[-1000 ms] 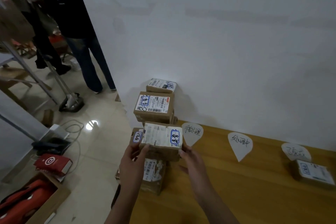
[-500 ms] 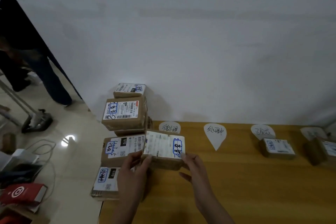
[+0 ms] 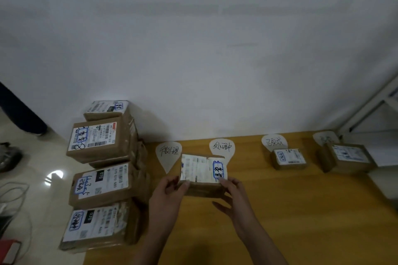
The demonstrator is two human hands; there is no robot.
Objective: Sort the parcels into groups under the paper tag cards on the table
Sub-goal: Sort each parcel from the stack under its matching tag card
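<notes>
White wall (image 3: 215,49) fills the top of the view, and below it the wooden worktop (image 3: 301,211) runs off to the right. At the worktop's left end there's a pile of brown parcels (image 3: 101,187), labels up, stacked several deep. Over on the far right a wide parcel (image 3: 346,157) sits just under the fourth tag card (image 3: 325,137), covering its lower tip.

Centre stage is the held parcel (image 3: 200,170), white label with a blue-ringed mark facing up. It sits low over the worktop between the first tag card (image 3: 168,155) and the second tag card (image 3: 221,146), hiding the second card's point. I can't tell whether it touches the wood. The left hand (image 3: 170,191) grips its near left corner and the right hand (image 3: 234,196) grips its near right corner, thumb on the label.

A small parcel (image 3: 288,158) lies directly beneath the third tag card (image 3: 274,141), overlapping its lower part.
</notes>
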